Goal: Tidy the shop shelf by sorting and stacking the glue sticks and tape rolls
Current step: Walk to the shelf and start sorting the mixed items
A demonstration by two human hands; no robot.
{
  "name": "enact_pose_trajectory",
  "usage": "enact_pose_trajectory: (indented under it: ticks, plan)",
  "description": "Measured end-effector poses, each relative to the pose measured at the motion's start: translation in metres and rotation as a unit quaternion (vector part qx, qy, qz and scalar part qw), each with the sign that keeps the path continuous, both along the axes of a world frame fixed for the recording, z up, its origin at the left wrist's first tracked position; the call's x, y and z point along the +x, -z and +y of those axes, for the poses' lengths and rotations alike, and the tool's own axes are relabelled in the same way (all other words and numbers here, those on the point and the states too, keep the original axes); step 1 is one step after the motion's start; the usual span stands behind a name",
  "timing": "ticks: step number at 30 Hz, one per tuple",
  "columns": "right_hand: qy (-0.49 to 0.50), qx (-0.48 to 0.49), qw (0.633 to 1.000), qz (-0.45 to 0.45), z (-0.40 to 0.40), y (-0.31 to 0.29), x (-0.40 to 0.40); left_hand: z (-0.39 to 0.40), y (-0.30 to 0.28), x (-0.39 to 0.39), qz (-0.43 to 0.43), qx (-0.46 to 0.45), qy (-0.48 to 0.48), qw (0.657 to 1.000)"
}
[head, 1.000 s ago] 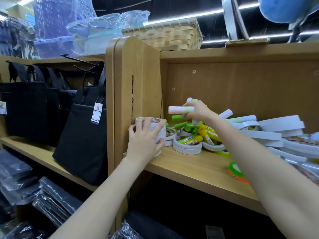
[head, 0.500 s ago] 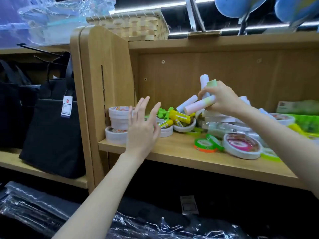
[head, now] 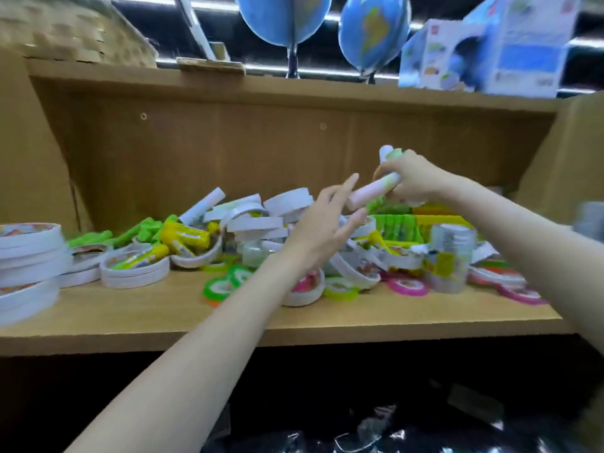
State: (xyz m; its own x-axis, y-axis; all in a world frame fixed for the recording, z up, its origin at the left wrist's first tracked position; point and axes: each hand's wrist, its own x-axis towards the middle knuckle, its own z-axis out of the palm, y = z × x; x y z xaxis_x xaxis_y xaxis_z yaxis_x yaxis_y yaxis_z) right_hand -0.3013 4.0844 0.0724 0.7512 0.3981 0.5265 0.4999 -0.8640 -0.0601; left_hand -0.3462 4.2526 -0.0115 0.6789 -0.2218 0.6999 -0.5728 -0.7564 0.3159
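My right hand (head: 413,179) grips two pale pink and green glue sticks (head: 372,191) above the heap on the wooden shelf (head: 163,318). My left hand (head: 322,225) hovers just left of them with fingers spread, its fingertips close to the lower stick. Below lies a jumble of white tape rolls (head: 258,220), yellow and green glue sticks (head: 181,237) and small coloured tape rolls (head: 219,287). A stack of white tape rolls (head: 27,256) stands at the far left.
Green and yellow glue boxes (head: 408,223) sit behind the heap at the right, with a wrapped pack of clear tape (head: 449,259) in front. Globes (head: 284,18), a box and a woven basket (head: 65,31) stand on top. Black wrapped goods lie below.
The view has swung right along the shelf. My left hand left the stack of rolls and rose toward my right hand, which has carried the glue sticks rightward.
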Motion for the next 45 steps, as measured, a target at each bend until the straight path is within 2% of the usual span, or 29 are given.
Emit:
enact_pose_trajectory:
  ticks: [3,6,9,14,18,21,23,26,29,33,37,38,43,45]
  plan:
    - [0.013,-0.016,1.000,0.010,-0.015,-0.002,0.025,-0.029,-0.015,0.027,-0.007,0.002,-0.002,1.000]
    - [0.041,-0.077,0.995,0.042,-0.036,-0.007,0.044,-0.041,-0.028,0.048,-0.037,-0.029,0.000,0.999]
    - [0.060,-0.108,0.989,0.076,-0.072,-0.011,0.050,-0.039,-0.036,0.072,-0.043,-0.006,-0.036,0.998]
    - [0.097,-0.073,0.989,0.088,-0.128,0.022,0.083,-0.062,-0.033,0.101,0.007,0.093,-0.053,0.994]
    - [0.085,-0.114,0.978,0.150,-0.139,0.047,0.104,-0.090,-0.025,0.119,0.055,0.141,-0.058,0.987]
    - [0.103,-0.146,0.970,0.164,-0.142,0.051,0.115,-0.105,-0.020,0.135,0.113,0.229,-0.086,0.963]
    - [0.121,-0.128,0.974,0.145,-0.147,0.051,0.119,-0.110,-0.015,0.142,0.107,0.262,-0.126,0.951]
    - [0.127,-0.064,0.987,0.073,-0.153,0.050,0.123,-0.109,-0.009,0.145,0.041,0.262,-0.191,0.945]
    - [0.102,0.002,0.995,0.006,-0.154,0.049,0.129,-0.106,-0.007,0.145,0.073,0.220,-0.159,0.960]
    - [0.065,0.038,0.996,0.044,-0.156,0.051,0.135,-0.102,-0.007,0.136,0.063,0.158,-0.138,0.976]
    - [0.113,-0.067,0.989,0.069,-0.156,0.060,0.143,-0.099,-0.003,0.128,0.063,0.155,-0.133,0.977]
    - [0.122,-0.067,0.988,0.070,-0.155,0.061,0.144,-0.099,-0.002,0.126,0.065,0.156,-0.132,0.977]
    - [0.084,0.061,0.994,0.046,-0.160,0.051,0.131,-0.097,-0.003,0.117,0.068,0.144,-0.129,0.979]
    - [0.041,0.155,0.986,0.050,-0.158,0.042,0.106,-0.093,-0.005,0.111,0.061,0.134,-0.129,0.981]
